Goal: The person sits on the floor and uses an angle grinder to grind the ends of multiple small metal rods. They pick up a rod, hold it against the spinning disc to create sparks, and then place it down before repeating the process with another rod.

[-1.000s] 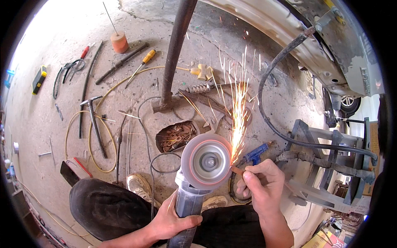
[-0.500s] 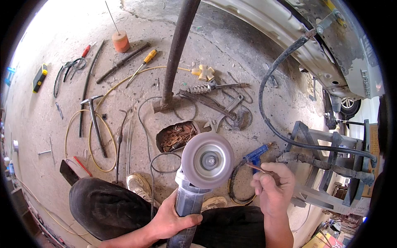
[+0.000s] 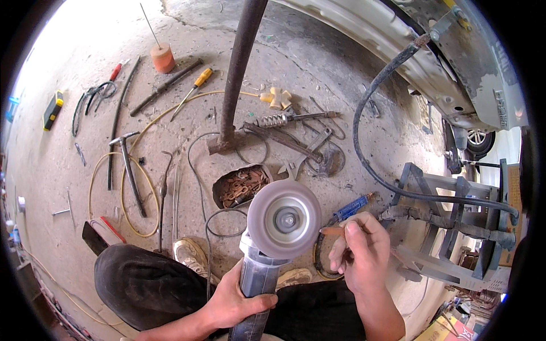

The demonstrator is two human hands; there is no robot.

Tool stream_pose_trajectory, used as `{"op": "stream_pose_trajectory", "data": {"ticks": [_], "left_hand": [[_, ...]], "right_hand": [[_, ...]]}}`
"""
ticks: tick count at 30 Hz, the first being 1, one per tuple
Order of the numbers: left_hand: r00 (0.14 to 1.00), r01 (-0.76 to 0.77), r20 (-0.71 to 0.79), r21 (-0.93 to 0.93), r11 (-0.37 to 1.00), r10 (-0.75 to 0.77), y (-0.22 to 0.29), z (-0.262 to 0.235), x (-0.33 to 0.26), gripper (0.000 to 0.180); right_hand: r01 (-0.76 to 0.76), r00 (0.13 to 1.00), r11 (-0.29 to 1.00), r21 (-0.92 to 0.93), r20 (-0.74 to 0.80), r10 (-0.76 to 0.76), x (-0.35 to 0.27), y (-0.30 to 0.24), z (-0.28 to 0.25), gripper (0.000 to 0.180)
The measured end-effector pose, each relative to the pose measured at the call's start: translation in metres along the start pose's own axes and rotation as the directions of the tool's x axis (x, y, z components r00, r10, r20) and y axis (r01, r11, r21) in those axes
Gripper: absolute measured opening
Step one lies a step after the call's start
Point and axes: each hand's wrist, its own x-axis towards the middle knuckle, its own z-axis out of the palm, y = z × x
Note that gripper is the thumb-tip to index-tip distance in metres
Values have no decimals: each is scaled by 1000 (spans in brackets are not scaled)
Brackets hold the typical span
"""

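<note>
My left hand (image 3: 240, 302) is wrapped around the grey body of an angle grinder (image 3: 261, 279). The grinder's round greyish disc (image 3: 263, 224) faces up and looks smeared, as if spinning. Between the thumb and fingers of my right hand (image 3: 364, 250) is a small flat rusty metal piece (image 3: 333, 231). Its tip reaches the disc's right rim; whether they touch I cannot tell. Just beyond the disc, a cut-open container (image 3: 214, 197) holds many similar rusty pieces (image 3: 243, 185). A blue-handled tool (image 3: 354, 208) lies beyond my right hand, partly hidden by it.
A steel post (image 3: 239, 74) rises ahead of the container. An adjustable wrench (image 3: 310, 156), a hammer (image 3: 131, 176), a yellow-handled screwdriver (image 3: 196, 88) and a yellow cord (image 3: 149, 199) lie on the concrete. At right stand a grey metal frame (image 3: 449, 196) and a car body (image 3: 369, 31).
My right hand has moved left, bringing the rusty metal piece from beside the grinder to the disc's rim. My left hand and the grinder have hardly moved.
</note>
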Motion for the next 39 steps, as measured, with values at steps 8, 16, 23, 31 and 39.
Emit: {"op": "stream_pose_trajectory", "data": {"ticks": [8,16,23,31,39], "left_hand": [[1000,1,17,-12,1000,-1,3,0,-1,66],[1000,-16,9,-15,1000,16,0,-1,-3,67],[998,-68,9,20,997,68,-14,-6,1,68],[997,-77,10,16,997,77,-16,-6,2,68],[999,-37,0,-1,999,37,-12,-4,2,68]], "right_hand": [[-56,997,994,-93,51,61,1,5,-4,17],[155,985,956,-251,-40,-170,-3,-2,-4,13],[319,942,846,-428,44,-333,-7,2,-6,2],[390,909,729,-562,108,-403,-10,0,-8,5],[434,886,670,-602,151,-438,-9,-1,-7,7]]}}
